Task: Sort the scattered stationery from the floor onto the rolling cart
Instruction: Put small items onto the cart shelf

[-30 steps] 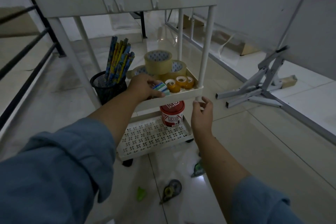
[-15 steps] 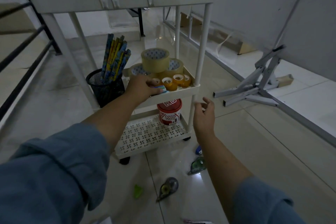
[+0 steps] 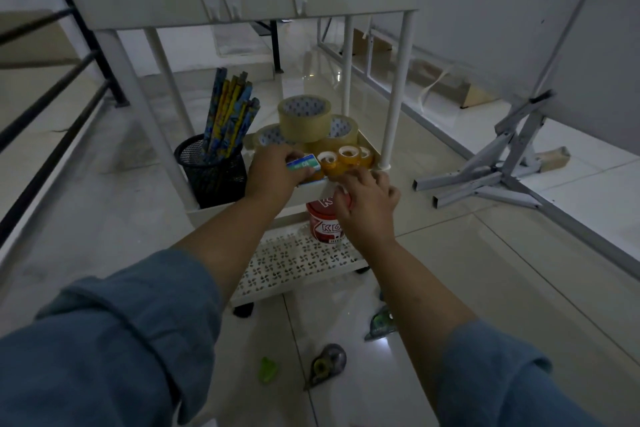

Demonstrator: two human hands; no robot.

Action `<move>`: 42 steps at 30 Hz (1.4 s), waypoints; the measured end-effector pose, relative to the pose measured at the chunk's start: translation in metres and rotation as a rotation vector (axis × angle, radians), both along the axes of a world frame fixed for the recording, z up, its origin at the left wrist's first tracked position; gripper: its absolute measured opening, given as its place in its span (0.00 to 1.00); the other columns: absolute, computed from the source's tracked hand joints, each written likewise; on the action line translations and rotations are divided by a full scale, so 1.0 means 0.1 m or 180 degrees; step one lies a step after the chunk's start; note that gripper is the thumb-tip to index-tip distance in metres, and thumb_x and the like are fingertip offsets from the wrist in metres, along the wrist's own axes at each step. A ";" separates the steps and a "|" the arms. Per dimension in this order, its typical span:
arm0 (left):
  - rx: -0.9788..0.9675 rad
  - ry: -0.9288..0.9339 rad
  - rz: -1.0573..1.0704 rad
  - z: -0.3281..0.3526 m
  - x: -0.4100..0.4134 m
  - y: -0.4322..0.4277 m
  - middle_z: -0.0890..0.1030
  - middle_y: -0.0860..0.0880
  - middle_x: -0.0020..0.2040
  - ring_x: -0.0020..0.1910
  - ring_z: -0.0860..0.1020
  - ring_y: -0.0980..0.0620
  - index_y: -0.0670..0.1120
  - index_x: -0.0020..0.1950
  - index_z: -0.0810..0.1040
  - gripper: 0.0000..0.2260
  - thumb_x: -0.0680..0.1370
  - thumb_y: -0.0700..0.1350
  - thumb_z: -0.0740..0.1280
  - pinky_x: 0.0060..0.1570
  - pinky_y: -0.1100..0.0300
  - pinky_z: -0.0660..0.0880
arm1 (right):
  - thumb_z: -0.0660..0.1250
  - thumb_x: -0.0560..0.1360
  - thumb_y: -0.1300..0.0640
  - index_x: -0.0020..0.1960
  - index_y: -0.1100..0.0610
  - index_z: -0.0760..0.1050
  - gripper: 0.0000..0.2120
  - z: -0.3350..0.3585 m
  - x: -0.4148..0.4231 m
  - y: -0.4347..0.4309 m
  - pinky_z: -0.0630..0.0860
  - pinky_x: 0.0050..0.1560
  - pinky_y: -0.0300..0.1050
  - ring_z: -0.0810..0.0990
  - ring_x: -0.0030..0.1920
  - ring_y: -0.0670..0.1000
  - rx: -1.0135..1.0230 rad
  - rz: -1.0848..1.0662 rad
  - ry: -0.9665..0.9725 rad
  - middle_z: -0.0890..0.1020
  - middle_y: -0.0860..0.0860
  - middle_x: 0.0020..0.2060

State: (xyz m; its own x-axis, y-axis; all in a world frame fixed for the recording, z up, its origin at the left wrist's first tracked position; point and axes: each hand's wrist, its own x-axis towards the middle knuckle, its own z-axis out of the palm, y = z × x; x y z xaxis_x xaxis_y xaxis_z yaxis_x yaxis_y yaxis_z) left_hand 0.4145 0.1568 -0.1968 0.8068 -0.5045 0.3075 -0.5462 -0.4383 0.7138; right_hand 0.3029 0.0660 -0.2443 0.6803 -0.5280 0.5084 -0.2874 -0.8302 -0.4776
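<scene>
The white rolling cart (image 3: 214,212) stands in front of me. Its middle shelf holds a black mesh cup (image 3: 211,172) of pencils, big brown tape rolls (image 3: 304,118) and small orange tape rolls (image 3: 346,158). My left hand (image 3: 273,175) holds a small blue-green box (image 3: 304,163) over that shelf, beside the small rolls. My right hand (image 3: 369,203) is at the shelf's front rim with bent fingers; its fingertips are hidden. A red can (image 3: 323,224) sits on the perforated bottom shelf (image 3: 294,262). On the floor lie a grey tape dispenser (image 3: 327,364), a greenish dispenser (image 3: 381,322) and a small green piece (image 3: 268,369).
The cart's top shelf (image 3: 242,0) carries books and dark items. A folded grey metal stand (image 3: 502,166) lies on the floor to the right, below a white board. Black railing bars (image 3: 52,97) run along the left. Cardboard pieces (image 3: 446,87) lie farther back.
My right hand rose from beside the cart's corner post to the front rim of the middle shelf. My left hand stayed over the shelf with the small box.
</scene>
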 end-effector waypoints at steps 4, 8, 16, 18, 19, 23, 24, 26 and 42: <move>-0.0254 -0.0114 0.0103 0.00 0.02 0.07 0.80 0.46 0.50 0.43 0.74 0.55 0.41 0.55 0.80 0.13 0.73 0.45 0.72 0.39 0.65 0.70 | 0.61 0.76 0.47 0.55 0.48 0.79 0.12 0.16 0.14 -0.14 0.50 0.46 0.44 0.63 0.62 0.53 0.0206 -0.0190 0.0377 0.75 0.46 0.60; -0.0515 -0.0290 0.0101 -0.03 0.01 0.16 0.78 0.47 0.50 0.46 0.72 0.57 0.41 0.57 0.79 0.14 0.74 0.44 0.70 0.41 0.70 0.67 | 0.63 0.74 0.41 0.48 0.47 0.81 0.13 0.35 0.28 -0.19 0.56 0.60 0.52 0.66 0.63 0.54 0.0459 -0.0240 0.0917 0.80 0.49 0.50; -0.0930 -0.0217 0.0138 -0.22 -0.03 0.19 0.77 0.45 0.53 0.50 0.74 0.55 0.42 0.57 0.79 0.13 0.74 0.42 0.70 0.51 0.59 0.75 | 0.63 0.67 0.30 0.46 0.51 0.79 0.25 0.58 0.50 -0.22 0.57 0.65 0.57 0.73 0.56 0.52 0.0643 -0.0238 0.1873 0.80 0.49 0.46; -0.1037 -0.0153 0.0167 -0.26 -0.03 0.19 0.77 0.45 0.53 0.48 0.74 0.56 0.42 0.58 0.79 0.12 0.74 0.42 0.70 0.50 0.61 0.76 | 0.65 0.67 0.32 0.50 0.49 0.81 0.23 0.59 0.51 -0.22 0.58 0.64 0.55 0.73 0.51 0.50 0.0721 -0.0222 0.1784 0.81 0.49 0.47; -0.1080 -0.0116 0.0172 -0.28 -0.02 0.19 0.77 0.44 0.53 0.48 0.74 0.56 0.42 0.58 0.79 0.13 0.75 0.43 0.70 0.49 0.61 0.76 | 0.66 0.68 0.33 0.49 0.49 0.81 0.22 0.59 0.51 -0.22 0.58 0.64 0.54 0.73 0.51 0.50 0.0736 -0.0215 0.1754 0.81 0.48 0.46; -0.1194 -0.0094 0.0203 -0.31 -0.02 0.18 0.76 0.43 0.52 0.47 0.73 0.57 0.41 0.57 0.79 0.13 0.75 0.43 0.70 0.43 0.72 0.74 | 0.66 0.66 0.32 0.47 0.52 0.78 0.24 0.58 0.55 -0.18 0.56 0.68 0.59 0.75 0.55 0.53 0.0682 -0.0274 0.1825 0.79 0.50 0.43; -0.1215 -0.0085 0.0212 -0.31 -0.02 0.18 0.76 0.44 0.52 0.47 0.73 0.58 0.41 0.57 0.79 0.12 0.75 0.43 0.70 0.42 0.75 0.73 | 0.65 0.66 0.32 0.50 0.52 0.79 0.26 0.58 0.57 -0.17 0.55 0.69 0.60 0.75 0.57 0.54 0.0693 -0.0282 0.1886 0.80 0.50 0.45; -0.1253 -0.0064 0.0203 -0.32 -0.02 0.18 0.75 0.46 0.51 0.46 0.73 0.57 0.41 0.57 0.79 0.12 0.75 0.42 0.70 0.40 0.78 0.72 | 0.66 0.67 0.33 0.52 0.52 0.79 0.25 0.58 0.59 -0.17 0.54 0.69 0.60 0.75 0.57 0.53 0.0802 -0.0278 0.1883 0.81 0.50 0.48; -0.1280 0.0009 0.0242 -0.33 0.01 0.19 0.77 0.46 0.53 0.44 0.73 0.62 0.42 0.57 0.80 0.12 0.75 0.44 0.69 0.38 0.80 0.69 | 0.72 0.68 0.46 0.41 0.48 0.83 0.06 0.45 0.44 -0.18 0.61 0.54 0.50 0.73 0.45 0.43 0.1389 0.0078 0.0829 0.79 0.42 0.36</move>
